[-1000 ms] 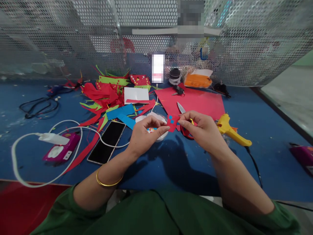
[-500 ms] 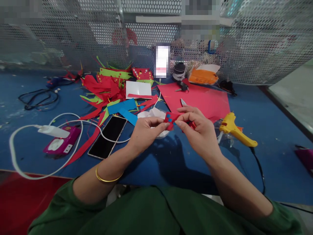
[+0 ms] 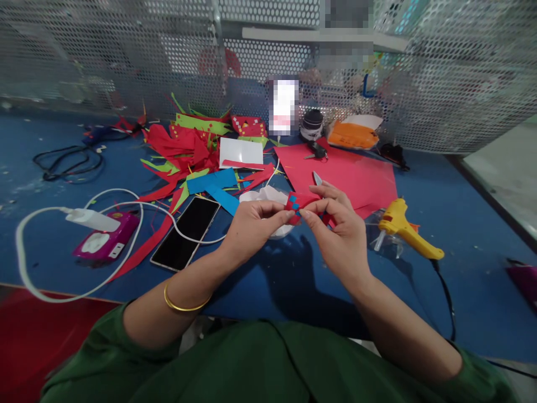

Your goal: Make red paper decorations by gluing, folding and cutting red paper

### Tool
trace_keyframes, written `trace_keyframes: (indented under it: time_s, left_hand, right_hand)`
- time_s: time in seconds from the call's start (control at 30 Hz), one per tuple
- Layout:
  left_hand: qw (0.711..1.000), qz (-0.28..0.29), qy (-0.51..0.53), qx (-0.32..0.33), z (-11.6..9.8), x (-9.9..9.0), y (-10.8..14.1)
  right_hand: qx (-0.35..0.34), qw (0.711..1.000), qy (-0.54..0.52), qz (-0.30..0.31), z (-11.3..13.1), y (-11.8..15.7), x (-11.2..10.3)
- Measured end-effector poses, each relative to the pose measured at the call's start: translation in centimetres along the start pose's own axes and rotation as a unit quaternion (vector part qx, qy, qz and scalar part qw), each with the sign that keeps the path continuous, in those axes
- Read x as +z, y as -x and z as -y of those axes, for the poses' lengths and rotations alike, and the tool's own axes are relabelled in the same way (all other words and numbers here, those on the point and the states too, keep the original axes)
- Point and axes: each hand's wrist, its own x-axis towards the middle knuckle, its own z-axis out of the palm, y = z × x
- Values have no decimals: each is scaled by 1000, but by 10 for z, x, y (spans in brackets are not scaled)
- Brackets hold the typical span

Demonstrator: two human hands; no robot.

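Between my two hands is a small red paper strip (image 3: 297, 202) with blue squares on it. My left hand (image 3: 255, 228) pinches its left end between thumb and fingers. Its right part is in the closed fingers of my right hand (image 3: 335, 224), thumb pressed on the paper beside a blue square. Just behind the strip sits a white bowl-like holder (image 3: 268, 196), partly covered by my left hand. A pointed metal blade tip (image 3: 317, 178) shows beyond my right fingers; the rest of that tool is hidden by the hand.
Right of my hands lies a yellow glue gun (image 3: 398, 224) with its cord. A red sheet (image 3: 352, 173) spreads behind. To the left are a phone (image 3: 187, 232), a purple power socket (image 3: 107, 238), a white cable, blue strips (image 3: 213, 182) and a heap of red paper (image 3: 180, 148).
Both hands keep hold of the red paper strip at nearly the same place. My right fingers have shifted slightly on it. The whole view has turned a little.
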Motion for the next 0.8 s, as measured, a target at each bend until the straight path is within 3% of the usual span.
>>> trace_keyframes:
  time_s: [0.57,0.8]
  left_hand:
    - [1000,11,11,-16,3,-1,-2]
    - [999,16,-12,-25,2,-2,-1]
  right_hand:
    - [-10,1000,-22,-5,-1,0,2]
    - [71,992,-101,3,-3,-11,-12]
